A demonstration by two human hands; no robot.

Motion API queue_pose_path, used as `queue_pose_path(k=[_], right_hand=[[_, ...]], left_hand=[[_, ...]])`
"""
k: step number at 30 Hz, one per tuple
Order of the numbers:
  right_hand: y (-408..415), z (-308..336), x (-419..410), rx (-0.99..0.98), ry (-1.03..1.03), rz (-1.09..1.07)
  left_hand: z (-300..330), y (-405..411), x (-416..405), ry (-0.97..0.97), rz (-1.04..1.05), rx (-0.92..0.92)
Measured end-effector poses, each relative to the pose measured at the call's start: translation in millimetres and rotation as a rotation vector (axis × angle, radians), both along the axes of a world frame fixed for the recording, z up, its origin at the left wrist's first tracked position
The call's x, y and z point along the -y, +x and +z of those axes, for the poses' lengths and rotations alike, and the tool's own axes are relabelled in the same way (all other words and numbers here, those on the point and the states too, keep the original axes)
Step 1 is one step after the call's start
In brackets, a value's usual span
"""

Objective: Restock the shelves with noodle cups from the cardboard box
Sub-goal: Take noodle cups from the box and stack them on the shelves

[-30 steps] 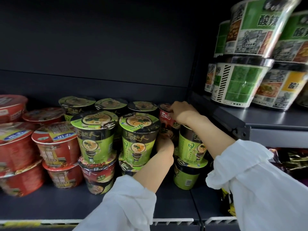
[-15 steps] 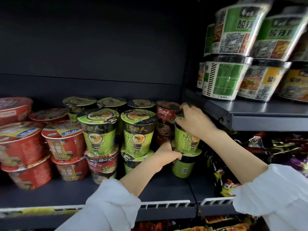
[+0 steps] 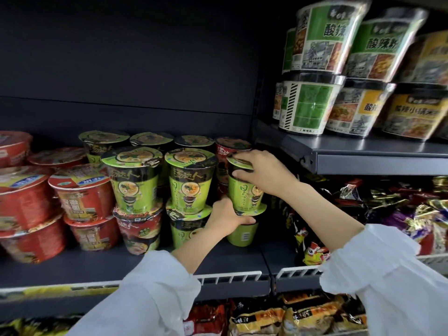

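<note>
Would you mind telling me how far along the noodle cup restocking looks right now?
Done: two-high stacks of green noodle cups already fill the dark shelf. In hand: the right hand grips the top green cup of the rightmost stack, while the left hand holds the bottom green cup beneath it. Left: the cardboard box is out of view, so remaining stock is unknown.
</note>
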State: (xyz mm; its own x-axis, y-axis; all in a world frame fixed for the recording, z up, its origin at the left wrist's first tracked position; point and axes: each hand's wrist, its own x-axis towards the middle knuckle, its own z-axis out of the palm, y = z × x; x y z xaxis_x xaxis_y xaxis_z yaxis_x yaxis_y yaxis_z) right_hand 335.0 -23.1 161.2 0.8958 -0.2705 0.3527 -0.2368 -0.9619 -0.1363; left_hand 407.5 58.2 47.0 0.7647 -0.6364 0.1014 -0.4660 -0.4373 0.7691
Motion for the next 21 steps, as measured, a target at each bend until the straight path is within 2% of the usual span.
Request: queue_pose_path(k=[5, 12, 16, 18, 21], right_hand=[[2.0, 0.1, -7.0, 0.001, -0.018, -0.004], [-8.8, 2.9, 2.4, -0.026, 0.087, 0.023], [-9.5, 0.1, 4.3, -0.011, 0.076, 0.047], [-9.2, -1.7, 7.4, -0.007, 0.078, 0.044], [-9.2, -4.3, 11.5, 0.009, 0.103, 0.047]], left_hand=[[11.0, -6.3, -13.0, 0.124, 0.031, 0.032], [24.8, -27.6, -18.4, 0.291, 0.063, 0.246], [25.0, -28.1, -30.9, 0.398, -0.001, 0.358], [23.8, -21.7, -39.8, 0.427, -0.050, 0.333], [28.6, -13.7, -50.8, 0.386, -0.041, 0.101]])
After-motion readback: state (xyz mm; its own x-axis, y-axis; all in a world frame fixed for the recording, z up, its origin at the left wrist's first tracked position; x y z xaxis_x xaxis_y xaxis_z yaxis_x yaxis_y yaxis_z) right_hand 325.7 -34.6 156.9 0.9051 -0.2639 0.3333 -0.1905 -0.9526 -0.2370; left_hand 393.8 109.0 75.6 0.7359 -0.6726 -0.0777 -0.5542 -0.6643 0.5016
